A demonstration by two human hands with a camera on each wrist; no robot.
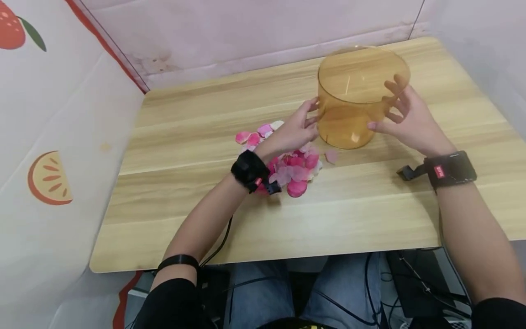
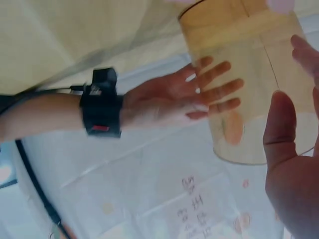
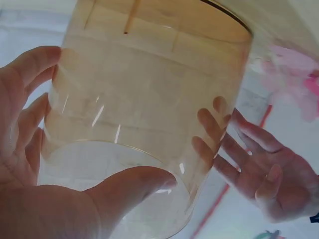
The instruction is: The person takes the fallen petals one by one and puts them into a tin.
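Between the two hands, on the pale wooden worktop (image 1: 172, 219), stands a transparent amber plastic cylinder (image 1: 361, 98). The left hand (image 1: 293, 132) at 9 o'clock and the right hand (image 1: 407, 116) at 3 o'clock have spread, relaxed fingers against its smooth wall. Soft pink petals (image 1: 293, 169) lie at 7 o'clock.

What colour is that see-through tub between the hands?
Amber-orange; the tub shows best in the head view.

petals (image 1: 287, 164) crowd the table (image 1: 185, 137) beside the jar (image 1: 357, 100).
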